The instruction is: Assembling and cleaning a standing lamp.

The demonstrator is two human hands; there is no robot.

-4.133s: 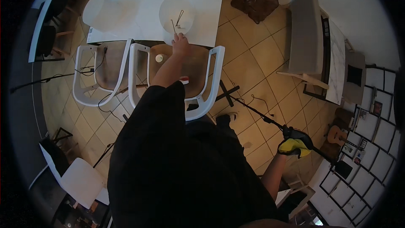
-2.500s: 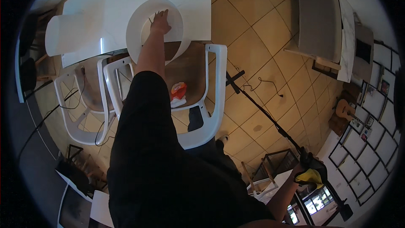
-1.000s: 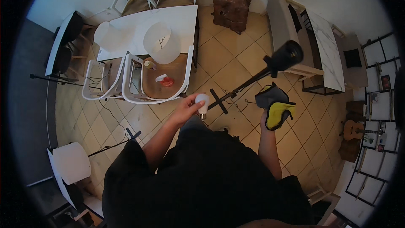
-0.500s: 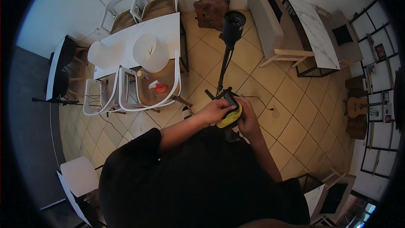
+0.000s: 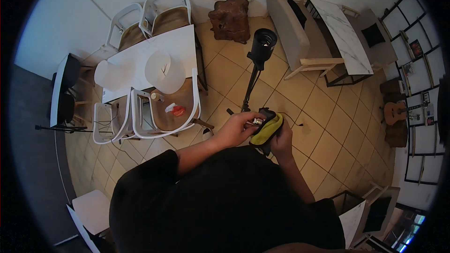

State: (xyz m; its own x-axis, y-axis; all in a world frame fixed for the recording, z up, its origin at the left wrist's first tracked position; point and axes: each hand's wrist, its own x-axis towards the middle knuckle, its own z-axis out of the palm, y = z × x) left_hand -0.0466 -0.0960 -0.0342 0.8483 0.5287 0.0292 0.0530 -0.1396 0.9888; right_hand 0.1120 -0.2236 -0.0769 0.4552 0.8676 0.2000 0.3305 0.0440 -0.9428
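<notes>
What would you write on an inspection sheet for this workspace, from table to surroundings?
Surface: white table bears a translucent white cylinder.
Work items: light bulb, screw base showing; yellow-and-black fabric item; black lamp socket without bulb.
Clutter: red-and-white packet on the armchair seat.
Hands: left hand holds the bulb; right hand grips the fabric item.
Cables: dark cable on the tiled floor, beyond the right hand.
Surroundings: beige sofa, acoustic guitar.

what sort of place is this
Probably a café-style lounge or shared sitting room, though it could be a home: it has white-framed chairs, an upholstered sofa and a guitar.
</notes>
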